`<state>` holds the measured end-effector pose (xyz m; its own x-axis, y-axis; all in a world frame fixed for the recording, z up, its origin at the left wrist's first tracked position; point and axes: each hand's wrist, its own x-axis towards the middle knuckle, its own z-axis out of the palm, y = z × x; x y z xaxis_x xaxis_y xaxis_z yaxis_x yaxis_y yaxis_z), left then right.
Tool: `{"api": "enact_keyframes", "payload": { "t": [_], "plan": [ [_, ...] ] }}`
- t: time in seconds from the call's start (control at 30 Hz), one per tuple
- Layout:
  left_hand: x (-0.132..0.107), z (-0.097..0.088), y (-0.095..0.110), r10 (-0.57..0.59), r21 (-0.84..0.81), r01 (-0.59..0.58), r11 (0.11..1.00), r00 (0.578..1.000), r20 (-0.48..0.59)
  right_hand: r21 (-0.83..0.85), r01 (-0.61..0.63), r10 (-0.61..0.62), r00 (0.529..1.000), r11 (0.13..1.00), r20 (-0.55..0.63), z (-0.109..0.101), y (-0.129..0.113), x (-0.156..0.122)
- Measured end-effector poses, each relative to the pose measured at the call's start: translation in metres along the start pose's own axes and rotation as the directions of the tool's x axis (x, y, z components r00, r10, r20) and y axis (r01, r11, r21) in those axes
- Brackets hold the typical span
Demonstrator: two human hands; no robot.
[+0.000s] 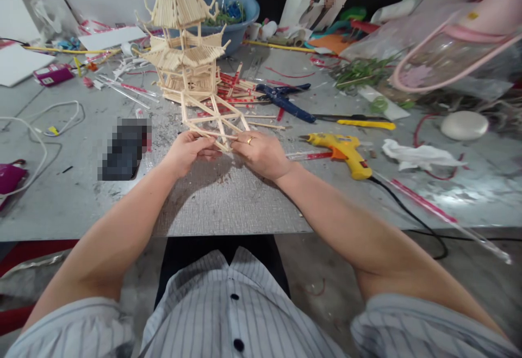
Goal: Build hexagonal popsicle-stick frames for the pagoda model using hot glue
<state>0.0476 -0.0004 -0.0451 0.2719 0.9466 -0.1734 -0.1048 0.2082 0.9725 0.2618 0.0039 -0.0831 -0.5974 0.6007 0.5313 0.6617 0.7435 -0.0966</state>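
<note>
Between my two hands is a small open frame of pale wooden sticks (pixel 215 114), tilted up off the table. My left hand (pixel 188 151) pinches its near left edge with thumb and fingers. The near right edge is gripped by my right hand (pixel 261 152), which wears a ring. Just behind the frame stands a pagoda model (pixel 183 48) of the same sticks, with tiered roofs and upturned corners. I cannot tell whether the frame touches it. Loose sticks, some with red ends (pixel 234 87), lie to the right of the pagoda.
Right of my hands lie a yellow glue gun (pixel 340 148) with a black cord, blue-handled pliers (pixel 285 99) and a yellow utility knife (pixel 365 123). A dark phone (pixel 124 151) is on the left. Behind the pagoda sits a blue basin (pixel 240 31). A pink-rimmed clear container (pixel 457 59) stands far right.
</note>
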Motion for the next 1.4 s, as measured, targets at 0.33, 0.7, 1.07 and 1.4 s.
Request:
{"api": "enact_keyframes", "payload": {
  "t": [0.33,0.7,1.07,1.4],
  "plan": [
    [0.0,0.001,-0.001,0.001,0.057,0.0,0.998,1.0,-0.027,0.02,-0.032,0.035,0.99,0.999,-0.138,0.002,0.004,0.001],
    [-0.003,0.012,0.001,0.108,0.226,-0.117,0.967,0.993,0.052,-0.01,-0.103,0.102,0.992,0.995,-0.072,0.007,0.001,0.003],
    [-0.001,0.002,0.004,0.08,0.119,-0.064,0.991,0.987,-0.138,0.086,-0.444,0.443,0.819,0.892,-0.363,-0.001,0.035,-0.007],
    [-0.007,0.004,0.007,0.145,0.101,-0.135,0.986,0.985,-0.094,0.2,-0.635,0.665,0.717,0.746,-0.207,0.019,0.062,-0.01]
  ]
}}
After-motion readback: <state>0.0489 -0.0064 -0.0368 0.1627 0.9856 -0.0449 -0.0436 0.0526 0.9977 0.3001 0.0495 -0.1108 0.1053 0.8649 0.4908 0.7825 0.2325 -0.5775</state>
